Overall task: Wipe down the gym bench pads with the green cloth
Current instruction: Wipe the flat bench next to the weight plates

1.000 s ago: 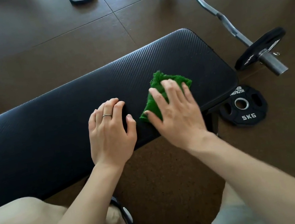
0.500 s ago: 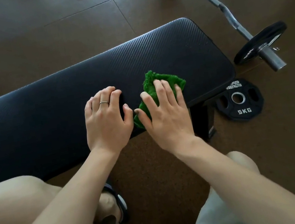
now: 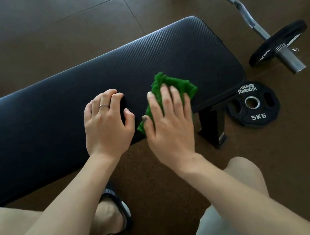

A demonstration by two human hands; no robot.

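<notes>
1. Two hands on the black ribbed bench pad, head view only: the left hand lies flat and empty, bracing, while the right hand presses the fuzzy green cloth with spread fingers, nothing gripped.
2. Since a second ago, cloth and right hand have slid back toward six o'clock, reaching the pad's near edge: one stroke looks finished, mid-wipe.
3. At three o'clock, a black 5KG weight plate.
4. The pad's nine o'clock end is cut off, and its underside is hidden.

Black padded table has the green cloth flat near its right end, both hands pressed on it; brown floor holds a weight plate and a barbell.
</notes>
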